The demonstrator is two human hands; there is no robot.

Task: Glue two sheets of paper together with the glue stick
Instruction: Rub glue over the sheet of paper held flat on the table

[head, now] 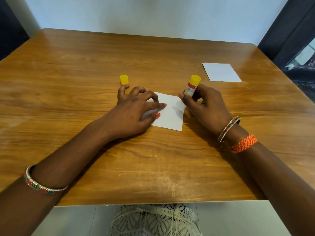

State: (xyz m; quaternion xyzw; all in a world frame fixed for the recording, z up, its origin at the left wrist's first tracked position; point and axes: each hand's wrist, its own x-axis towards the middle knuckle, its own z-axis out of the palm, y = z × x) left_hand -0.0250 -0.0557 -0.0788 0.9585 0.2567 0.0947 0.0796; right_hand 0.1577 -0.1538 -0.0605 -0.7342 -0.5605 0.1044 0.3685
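A small white sheet of paper (171, 116) lies on the wooden table (85, 74) in front of me. My left hand (136, 109) rests flat on the sheet's left part, fingers spread, pinning it down. My right hand (206, 106) grips the glue stick (191, 87), which has a yellow end pointing up and a white tip touching the sheet near its right edge. The glue stick's yellow cap (124, 79) stands on the table just beyond my left hand. A second white sheet (221, 72) lies at the far right.
The table's near edge (153, 202) runs just above my lap. A pale wall stands behind the far edge. Dark furniture (293, 40) borders the right side of the table.
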